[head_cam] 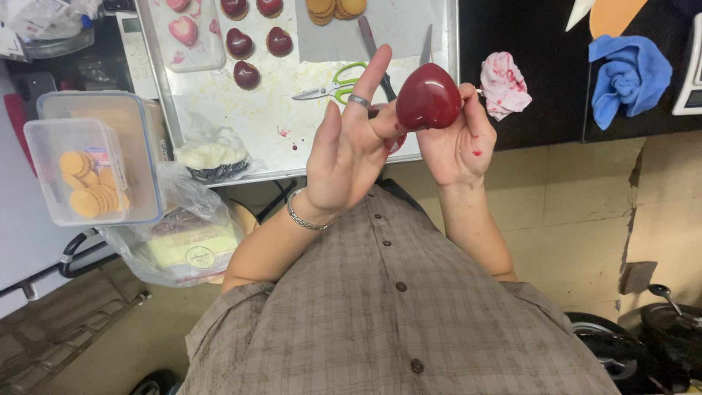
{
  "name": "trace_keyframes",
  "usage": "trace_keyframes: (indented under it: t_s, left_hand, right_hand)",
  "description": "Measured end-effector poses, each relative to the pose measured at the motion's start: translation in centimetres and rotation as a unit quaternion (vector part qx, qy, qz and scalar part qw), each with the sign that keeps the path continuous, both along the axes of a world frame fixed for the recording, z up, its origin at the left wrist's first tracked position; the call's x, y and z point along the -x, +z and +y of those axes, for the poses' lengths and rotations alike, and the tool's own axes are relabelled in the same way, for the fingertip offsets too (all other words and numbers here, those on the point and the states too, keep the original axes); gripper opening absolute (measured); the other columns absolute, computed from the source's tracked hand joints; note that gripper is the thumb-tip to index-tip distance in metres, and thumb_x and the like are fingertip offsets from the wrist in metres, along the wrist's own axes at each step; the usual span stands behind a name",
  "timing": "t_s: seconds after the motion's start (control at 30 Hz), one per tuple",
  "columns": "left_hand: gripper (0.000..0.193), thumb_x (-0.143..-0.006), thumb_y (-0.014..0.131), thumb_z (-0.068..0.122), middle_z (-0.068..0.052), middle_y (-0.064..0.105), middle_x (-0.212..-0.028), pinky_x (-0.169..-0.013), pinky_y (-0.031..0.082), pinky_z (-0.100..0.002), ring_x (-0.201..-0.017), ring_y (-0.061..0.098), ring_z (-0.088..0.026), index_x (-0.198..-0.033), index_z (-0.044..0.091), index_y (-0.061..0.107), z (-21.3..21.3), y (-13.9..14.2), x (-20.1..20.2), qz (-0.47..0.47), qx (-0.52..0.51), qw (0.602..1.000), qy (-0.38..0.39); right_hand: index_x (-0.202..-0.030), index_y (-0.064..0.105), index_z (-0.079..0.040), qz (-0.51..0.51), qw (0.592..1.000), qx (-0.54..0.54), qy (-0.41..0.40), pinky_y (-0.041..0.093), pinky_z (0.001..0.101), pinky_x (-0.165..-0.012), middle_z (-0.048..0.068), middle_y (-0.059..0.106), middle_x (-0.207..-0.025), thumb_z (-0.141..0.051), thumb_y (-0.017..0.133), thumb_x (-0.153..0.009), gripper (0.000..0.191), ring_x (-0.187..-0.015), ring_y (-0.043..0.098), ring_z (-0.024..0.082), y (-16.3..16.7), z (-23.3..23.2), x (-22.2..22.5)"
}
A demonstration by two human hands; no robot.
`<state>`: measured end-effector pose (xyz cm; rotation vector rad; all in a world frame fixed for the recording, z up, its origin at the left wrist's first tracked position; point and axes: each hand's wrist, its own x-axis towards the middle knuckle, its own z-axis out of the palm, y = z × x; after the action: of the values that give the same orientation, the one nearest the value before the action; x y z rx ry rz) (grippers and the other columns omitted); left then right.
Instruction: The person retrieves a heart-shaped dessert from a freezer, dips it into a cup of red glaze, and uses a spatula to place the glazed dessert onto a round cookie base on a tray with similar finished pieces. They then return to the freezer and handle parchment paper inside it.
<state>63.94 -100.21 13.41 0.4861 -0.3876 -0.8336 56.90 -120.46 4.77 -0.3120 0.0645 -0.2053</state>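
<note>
A glossy, dark red heart, smooth and rounded with a mirror-like glaze, sits raised above the near edge of a metal tray; the right hand holds it from below and behind, palm facing the camera, fingers curled up around its far side, thumb at its right flank; red smears mark that palm. The left hand stands upright beside it, palm turned inward, fingers spread and loosely extended, gripping nothing; its thumb tip touches the heart's left lower edge; a ring sits on one finger and a chain bracelet on the wrist. Both forearms rise from a checked, buttoned shirt.

On the tray, lined with stained pale paper, lie more glazed hearts, a few pink ones, a stack of round biscuits, green-handled scissors and a knife; a foil cup of white cream in clear wrap sits at its near left corner. Left of the tray, a clear plastic box holds round golden biscuits; below it lies a crumpled plastic bag. On the dark counter to the right rest a red-stained crumpled wipe and a blue cloth.
</note>
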Motion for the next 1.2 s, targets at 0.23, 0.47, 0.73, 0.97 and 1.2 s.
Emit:
trace_keyframes:
  t_s: [0.23,0.47,0.73,0.97,1.2]
  left_hand:
    - [0.082,-0.114,0.028,0.064,-0.009,0.063,-0.136,-0.114,0.026,-0.032,-0.123,0.046,-0.015,-0.170,0.013,-0.003,-0.2,-0.9,0.3,0.002,0.017,1.000,-0.006]
    - [0.082,-0.113,0.028,0.063,-0.005,0.062,-0.129,-0.118,0.024,-0.034,-0.125,0.047,-0.016,-0.169,0.011,-0.002,0.1,-1.0,0.4,0.012,0.021,1.000,-0.013]
    - [0.083,-0.112,0.026,0.062,-0.012,0.062,-0.141,-0.103,0.028,-0.030,-0.113,0.047,-0.014,-0.169,0.008,0.001,0.1,-1.1,0.0,0.014,-0.002,1.000,0.001]
    - [0.083,-0.112,0.027,0.062,-0.014,0.059,-0.143,-0.102,0.031,-0.028,-0.111,0.046,-0.013,-0.170,0.008,0.000,-0.1,-0.3,-0.3,0.024,0.001,1.000,-0.012]
    - [0.086,-0.108,0.026,0.063,-0.018,0.058,-0.143,-0.106,0.026,-0.035,-0.120,0.047,-0.019,-0.172,0.009,0.003,0.6,-0.3,-0.7,0.033,-0.016,0.999,-0.001]
  right_hand:
    - [-0.119,0.061,-0.010,0.018,1.000,-0.012,0.006,0.039,0.0491,-0.121,0.014,0.065,-0.137,-0.028,0.037,-0.116,0.031,-0.132,0.057,0.029,0.2,0.1,0.0]
    - [-0.121,0.061,-0.009,-0.016,0.999,0.027,0.014,0.039,0.0509,-0.123,0.013,0.064,-0.134,-0.028,0.035,-0.120,0.033,-0.133,0.056,0.028,0.6,0.2,0.0]
    - [-0.123,0.060,-0.004,0.043,0.999,-0.016,-0.012,0.039,0.0448,-0.121,0.012,0.064,-0.135,-0.027,0.035,-0.116,0.034,-0.128,0.057,0.025,1.7,0.4,0.2]
    - [-0.125,0.060,-0.003,0.051,0.998,-0.039,-0.006,0.040,0.0459,-0.124,0.013,0.065,-0.132,-0.025,0.037,-0.115,0.033,-0.130,0.058,0.026,2.4,0.7,0.2]
    - [-0.128,0.060,0.001,0.037,0.998,-0.045,0.014,0.042,0.0396,-0.119,0.014,0.066,-0.126,-0.021,0.039,-0.116,0.033,-0.124,0.060,0.024,2.5,0.7,0.3]
